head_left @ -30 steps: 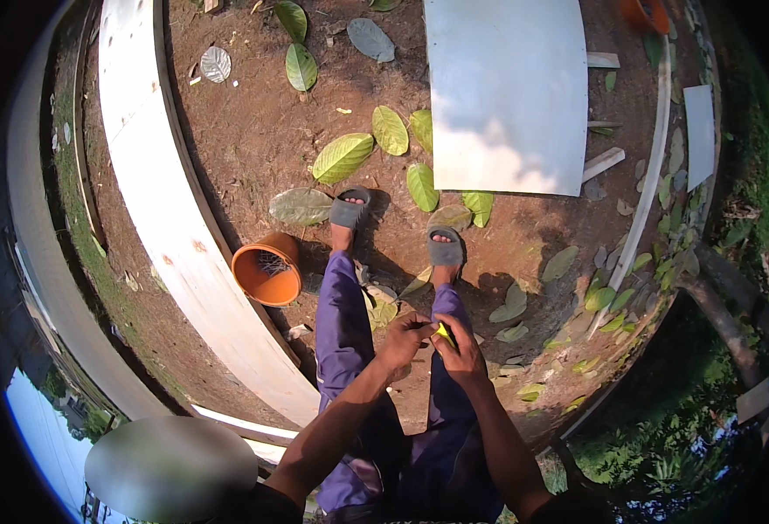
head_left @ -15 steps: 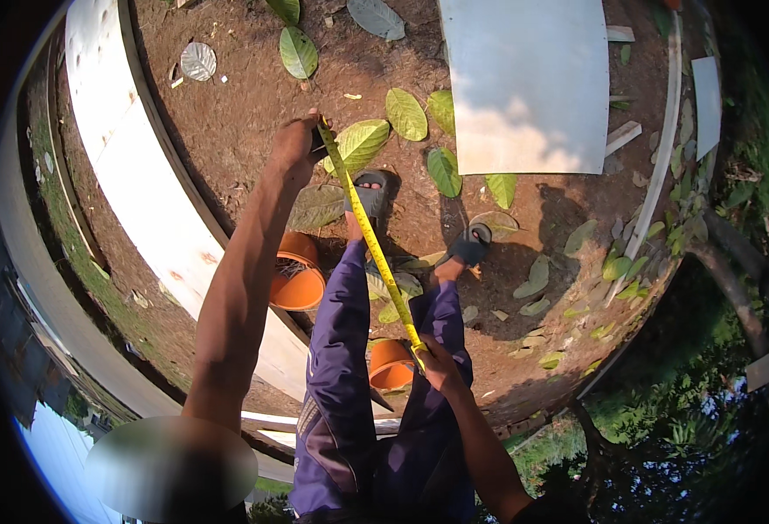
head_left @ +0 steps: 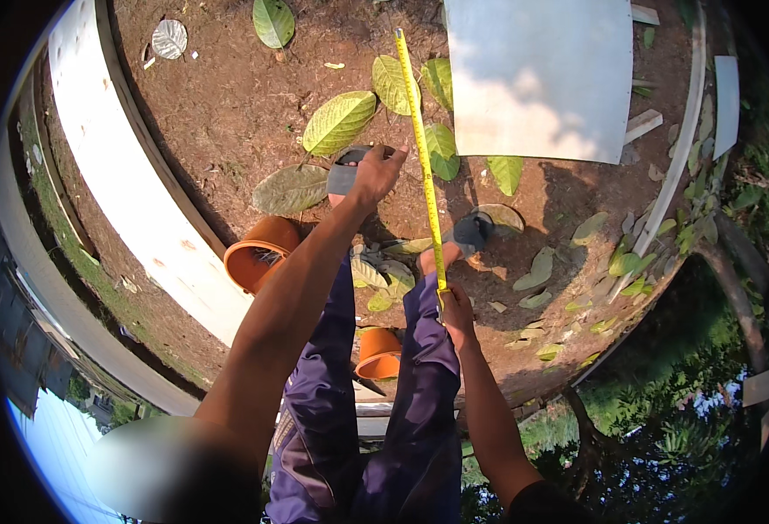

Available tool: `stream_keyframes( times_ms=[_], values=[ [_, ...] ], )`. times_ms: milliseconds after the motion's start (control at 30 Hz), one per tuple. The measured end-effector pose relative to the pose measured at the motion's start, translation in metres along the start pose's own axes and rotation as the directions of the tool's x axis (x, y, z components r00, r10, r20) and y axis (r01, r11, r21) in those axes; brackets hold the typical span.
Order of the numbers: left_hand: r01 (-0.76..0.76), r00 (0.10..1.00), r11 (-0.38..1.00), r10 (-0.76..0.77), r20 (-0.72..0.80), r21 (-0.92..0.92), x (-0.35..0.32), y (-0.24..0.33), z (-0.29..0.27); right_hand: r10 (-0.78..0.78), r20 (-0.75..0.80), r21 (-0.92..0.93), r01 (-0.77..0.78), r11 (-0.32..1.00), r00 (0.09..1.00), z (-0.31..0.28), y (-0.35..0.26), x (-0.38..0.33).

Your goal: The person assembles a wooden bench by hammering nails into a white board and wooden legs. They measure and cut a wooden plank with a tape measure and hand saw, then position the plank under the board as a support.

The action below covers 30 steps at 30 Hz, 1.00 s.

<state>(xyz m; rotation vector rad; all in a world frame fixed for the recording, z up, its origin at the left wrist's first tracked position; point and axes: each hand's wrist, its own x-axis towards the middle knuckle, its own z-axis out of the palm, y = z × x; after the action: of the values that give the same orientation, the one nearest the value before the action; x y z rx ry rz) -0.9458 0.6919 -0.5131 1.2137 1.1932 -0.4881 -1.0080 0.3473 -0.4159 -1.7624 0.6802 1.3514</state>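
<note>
Yellow tape measure point(head_left: 428, 179) is pulled out over the dirt ground point(head_left: 227, 113), blade running from the right hand up to a free silvery tip beyond the feet, slightly slanted. Right hand point(head_left: 457, 313) is closed round the blade's lower end, above the right leg of the purple trousers point(head_left: 319, 415); the case can't be made out there. Left hand point(head_left: 376, 176) is half open, fingers loosely bent, nothing visible in it; fingertips just left of the blade, looks like a small gap. Left sandal point(head_left: 342, 179) shows partly behind the left hand, right sandal point(head_left: 474, 232) just right of the blade. Orange bucket point(head_left: 273, 232) with thin pieces inside sits tilted toward the camera, partly covered by the left forearm. Second orange bucket point(head_left: 376, 344) between the legs. Large green leaf point(head_left: 341, 122) near the left hand, white panel point(head_left: 537, 79) upper right, long pale plank point(head_left: 127, 175) at left.
</note>
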Motion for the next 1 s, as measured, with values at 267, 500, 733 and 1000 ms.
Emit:
stream_keyframes(
  times_ms=[267,500,733,1000],
  values=[
    [0.179,0.903,0.949,-0.263,0.341,0.258,-0.136,-0.104,0.092,-0.209,0.003,-0.182,0.206,0.961,0.978,-0.035,0.008,0.134],
    [0.276,0.816,0.942,-0.335,0.471,0.193,-0.246,-0.149,0.143,-0.132,-0.016,-0.134,0.129,0.983,0.991,-0.035,0.015,0.193],
    [0.356,0.852,0.930,-0.363,0.377,0.093,-0.206,-0.126,0.139,-0.253,-0.021,-0.137,0.248,0.959,0.967,-0.028,0.049,0.215],
    [0.432,0.817,0.901,-0.369,0.443,-0.047,-0.231,-0.078,0.118,-0.195,-0.041,-0.086,0.191,0.978,0.980,-0.021,0.022,0.215]
  ],
)
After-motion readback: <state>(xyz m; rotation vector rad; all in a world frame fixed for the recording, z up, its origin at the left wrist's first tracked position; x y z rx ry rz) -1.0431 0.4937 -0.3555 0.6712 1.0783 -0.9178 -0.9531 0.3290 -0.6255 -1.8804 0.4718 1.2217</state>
